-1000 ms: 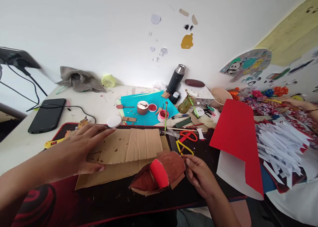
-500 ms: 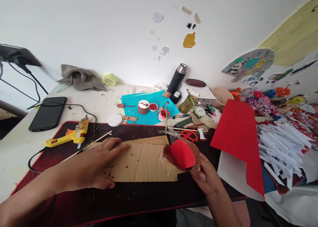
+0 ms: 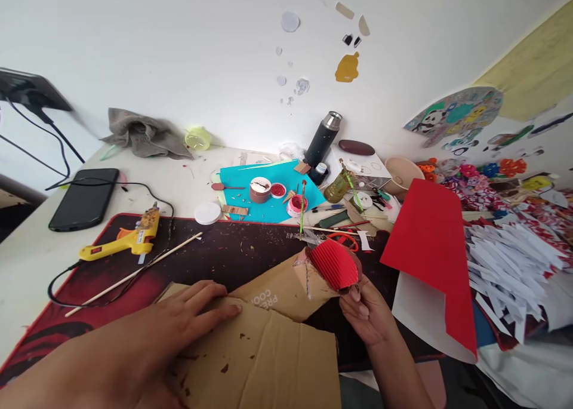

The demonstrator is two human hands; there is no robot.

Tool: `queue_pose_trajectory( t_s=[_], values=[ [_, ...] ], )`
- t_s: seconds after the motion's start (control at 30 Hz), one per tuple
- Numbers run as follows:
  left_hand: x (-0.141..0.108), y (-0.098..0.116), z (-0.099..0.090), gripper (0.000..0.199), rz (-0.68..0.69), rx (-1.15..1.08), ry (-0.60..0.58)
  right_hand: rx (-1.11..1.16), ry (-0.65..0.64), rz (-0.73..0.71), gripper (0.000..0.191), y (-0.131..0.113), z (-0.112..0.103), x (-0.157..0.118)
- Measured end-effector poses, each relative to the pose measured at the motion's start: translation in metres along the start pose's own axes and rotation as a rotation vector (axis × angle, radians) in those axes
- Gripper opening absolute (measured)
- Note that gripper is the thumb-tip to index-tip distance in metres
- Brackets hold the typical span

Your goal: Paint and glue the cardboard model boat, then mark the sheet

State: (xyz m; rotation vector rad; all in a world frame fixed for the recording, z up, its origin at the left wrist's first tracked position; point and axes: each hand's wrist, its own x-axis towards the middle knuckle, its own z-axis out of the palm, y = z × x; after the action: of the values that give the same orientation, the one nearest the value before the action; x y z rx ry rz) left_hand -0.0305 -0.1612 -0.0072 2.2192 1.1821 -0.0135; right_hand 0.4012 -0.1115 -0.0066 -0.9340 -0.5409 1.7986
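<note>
My left hand (image 3: 179,331) lies over a cardboard piece (image 3: 268,361) with dark brown specks, its fingers stretched out along the surface; the thumb is hidden. A second cardboard layer (image 3: 264,286) with printed letters shows from beneath it. My right hand (image 3: 369,313) is closed on the edge of a small curved cardboard piece (image 3: 335,264), lined with red corrugated paper and brown on the outside, with a bare cardboard part at its left. Just behind this piece lie orange-handled scissors (image 3: 344,240), partly covered.
A yellow glue gun (image 3: 128,242) and a thin stick (image 3: 138,271) lie at left, by a phone (image 3: 85,197). Paint pots (image 3: 259,189) stand on blue paper (image 3: 237,176), a black flask (image 3: 322,139) behind. Red paper (image 3: 425,236) and white paper strips (image 3: 510,265) are at right.
My left hand and the speckled cardboard have moved towards me, uncovering the printed layer and the stick. The red-lined piece has tilted and risen slightly in my right hand.
</note>
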Motion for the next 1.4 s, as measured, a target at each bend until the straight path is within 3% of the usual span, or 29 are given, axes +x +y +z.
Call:
queue_pose_trajectory(
  t_s=[0.1, 0.3, 0.47, 0.67, 0.9, 1.03, 1.13, 1.23, 1.27, 1.4],
  values=[
    [0.006, 0.003, -0.017, 0.136, 0.006, -0.016, -0.041, 0.013, -0.003, -0.002, 0.042, 0.0, 0.005, 0.001],
    [0.028, -0.008, -0.037, 0.108, -0.089, 0.123, 0.156, 0.05, 0.06, -0.009, 0.04, -0.001, 0.003, 0.0],
    [0.024, -0.021, -0.049, 0.091, -0.222, 0.161, 0.283, 0.082, 0.082, -0.023, 0.047, 0.0, -0.001, 0.0],
    [0.024, -0.02, -0.042, 0.09, -0.251, 0.231, 0.261, 0.089, 0.058, 0.001, 0.04, 0.004, 0.007, 0.005],
    [0.027, -0.04, -0.025, 0.091, -0.175, 0.278, 0.297, 0.118, 0.023, -0.008, 0.052, 0.004, 0.013, 0.006],
    [0.035, -0.03, -0.038, 0.093, -0.085, 0.231, 0.296, 0.112, 0.039, 0.014, 0.053, 0.006, 0.011, 0.006],
    [0.063, -0.004, -0.061, 0.065, -0.081, 0.188, 0.326, 0.109, 0.038, 0.011, 0.051, 0.009, 0.01, 0.007],
    [0.109, 0.023, -0.084, 0.042, -0.175, 0.226, 0.24, 0.102, 0.008, 0.015, 0.055, 0.011, 0.013, 0.007],
    [0.126, 0.03, -0.089, 0.037, -0.246, 0.25, 0.183, 0.1, -0.005, 0.018, 0.056, 0.012, 0.015, 0.008],
    [0.185, 0.047, -0.097, 0.036, -0.332, 0.283, 0.136, 0.121, -0.012, 0.011, 0.046, 0.014, 0.02, 0.007]
  ],
)
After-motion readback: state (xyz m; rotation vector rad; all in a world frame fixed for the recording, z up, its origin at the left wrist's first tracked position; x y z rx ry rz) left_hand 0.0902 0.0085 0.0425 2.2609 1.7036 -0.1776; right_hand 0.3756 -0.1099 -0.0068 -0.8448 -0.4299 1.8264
